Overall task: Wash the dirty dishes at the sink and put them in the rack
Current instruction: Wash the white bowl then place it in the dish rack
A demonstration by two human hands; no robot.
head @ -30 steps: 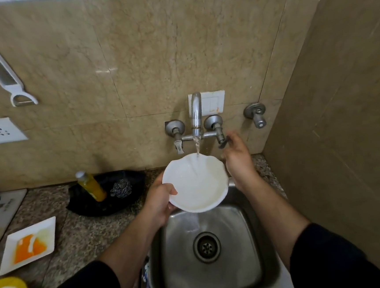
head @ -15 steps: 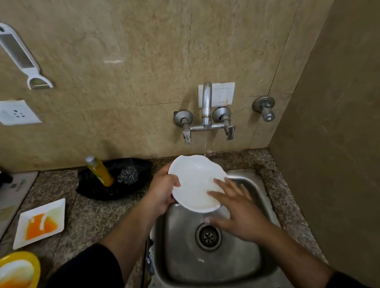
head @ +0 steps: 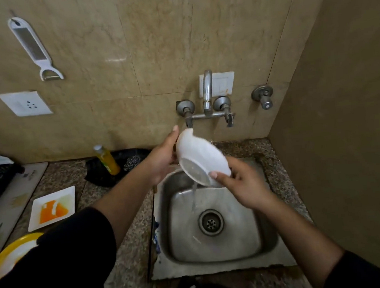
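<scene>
Tipping above the sink (head: 241, 242), the white bowl (head: 199, 154) is pouring a thin stream; the left hand (head: 163, 161) is gripping its upper rim, the right hand (head: 242, 186) is pinching the lower edge. Probably light, stiff, breakable and wet-slick, it is calling for grips on opposite rims

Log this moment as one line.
step: rinsing | left hand: holds white scalloped bowl at upper rim | right hand: holds its lower edge | bowl: tilted, water pouring into stainless steel sink | racked: no
</scene>
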